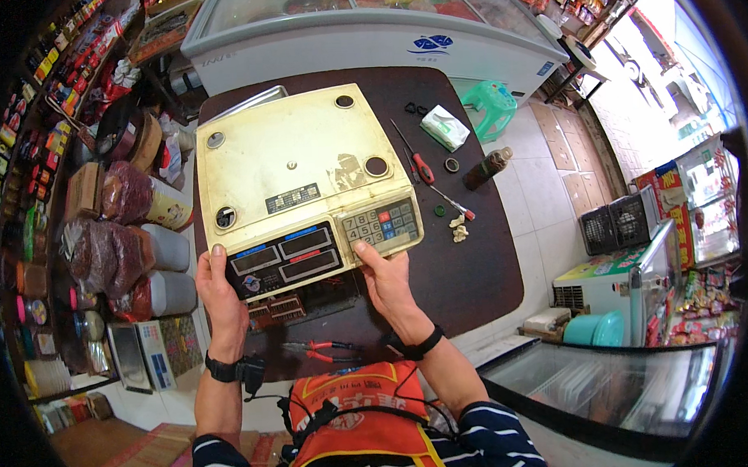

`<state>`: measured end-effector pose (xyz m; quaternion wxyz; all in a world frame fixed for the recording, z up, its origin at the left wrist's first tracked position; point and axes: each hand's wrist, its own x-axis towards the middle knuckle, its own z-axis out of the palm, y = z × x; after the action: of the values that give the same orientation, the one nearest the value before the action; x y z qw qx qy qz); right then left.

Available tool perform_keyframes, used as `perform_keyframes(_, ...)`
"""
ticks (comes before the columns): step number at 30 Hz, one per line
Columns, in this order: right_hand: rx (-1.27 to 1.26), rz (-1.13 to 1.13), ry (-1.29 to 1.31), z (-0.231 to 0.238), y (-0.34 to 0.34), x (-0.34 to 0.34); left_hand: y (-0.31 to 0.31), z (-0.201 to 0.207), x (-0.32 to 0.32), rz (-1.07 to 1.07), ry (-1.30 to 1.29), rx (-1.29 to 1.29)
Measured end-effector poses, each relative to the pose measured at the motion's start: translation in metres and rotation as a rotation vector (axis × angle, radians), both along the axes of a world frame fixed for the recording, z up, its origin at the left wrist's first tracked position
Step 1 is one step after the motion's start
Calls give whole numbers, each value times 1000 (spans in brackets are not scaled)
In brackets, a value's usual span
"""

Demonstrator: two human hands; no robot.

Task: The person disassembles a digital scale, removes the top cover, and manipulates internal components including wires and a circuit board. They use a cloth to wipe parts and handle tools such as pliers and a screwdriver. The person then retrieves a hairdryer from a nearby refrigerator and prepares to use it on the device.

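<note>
A yellowed electronic price scale (301, 154), its top plate bare with round openings near the corners, is tilted over a dark table. My left hand (221, 292) grips its front left corner, thumb on top beside the black display panel (284, 257). On the front edge near the keypad (382, 225), my right hand (384, 276) is closed with its thumb on top. The fingers of both hands are mostly hidden under the scale. Partly showing below it is a brown slotted piece (278, 308) that I cannot make out. Red-handled pliers (324, 350) lie nearest me.
Right on the table (483, 287) are a red screwdriver (423, 167), another screwdriver (460, 208), a tape roll (451, 165), a tissue pack (445, 128) and a dark bottle (489, 168). A metal tray (258, 99) sits behind the scale. Beyond stand a chest freezer (343, 45) and green stool (490, 108).
</note>
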<state>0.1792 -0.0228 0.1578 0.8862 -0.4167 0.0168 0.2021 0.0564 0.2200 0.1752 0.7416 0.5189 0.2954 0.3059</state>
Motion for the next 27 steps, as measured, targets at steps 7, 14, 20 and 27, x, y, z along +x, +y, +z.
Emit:
perform_keyframes(7,-360,-41,-321,34,1,-16,-1,-44,11,113,-26,-278)
perform_keyframes(14,-425,173,-1362,108,37,-56,11,-76,12,-664,-476,-965)
perform_keyframes(20,-386,287,-1557,104,79,-92,-36,-94,15,-865,-495,-1371)
perform_keyframes(27,-468,321,-1631,88,84,-95,-78,-98,17,-1004,-585,-1539)
